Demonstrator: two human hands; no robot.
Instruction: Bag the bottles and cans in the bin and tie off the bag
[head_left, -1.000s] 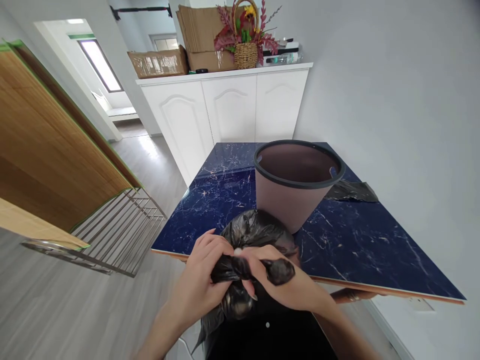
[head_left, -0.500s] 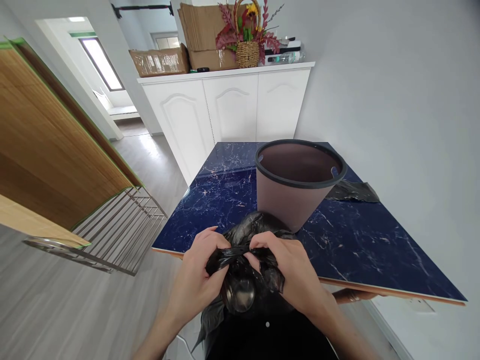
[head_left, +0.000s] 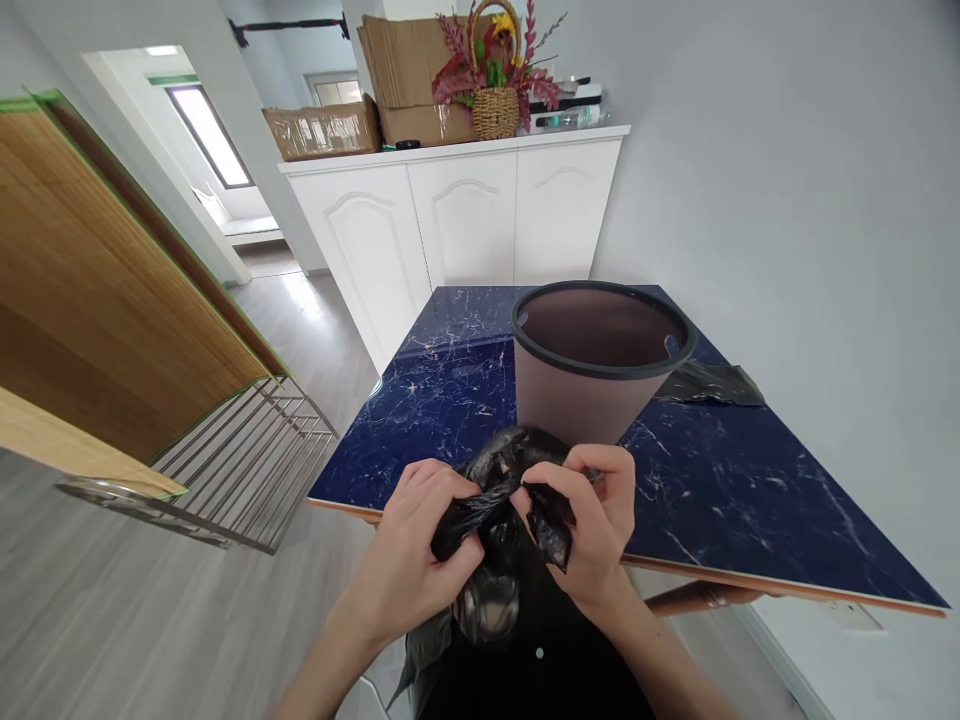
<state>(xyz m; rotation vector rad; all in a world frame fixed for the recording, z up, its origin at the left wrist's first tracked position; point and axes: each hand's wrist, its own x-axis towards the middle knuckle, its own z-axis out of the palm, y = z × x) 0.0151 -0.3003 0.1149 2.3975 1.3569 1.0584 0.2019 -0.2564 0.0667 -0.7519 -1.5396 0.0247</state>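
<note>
A full black rubbish bag (head_left: pixel 495 590) hangs at the near edge of the dark blue marbled table (head_left: pixel 720 490). My left hand (head_left: pixel 420 555) is closed on one twisted end of the bag's mouth. My right hand (head_left: pixel 592 520) pinches the other end, fingers curled. The two ends cross between my hands. Just behind them stands an empty brown bin (head_left: pixel 592 370) with a dark rim.
A folded black bag (head_left: pixel 709 383) lies on the table to the right of the bin. White cabinets (head_left: pixel 465 215) with boxes and a flower basket stand at the back. A metal rack (head_left: pixel 240 465) and a wooden panel are on the left. A grey wall bounds the right.
My hands have drawn closer together and risen slightly. The bag's ends, stretched sideways a second ago, are now crossed and bunched between my fingers.
</note>
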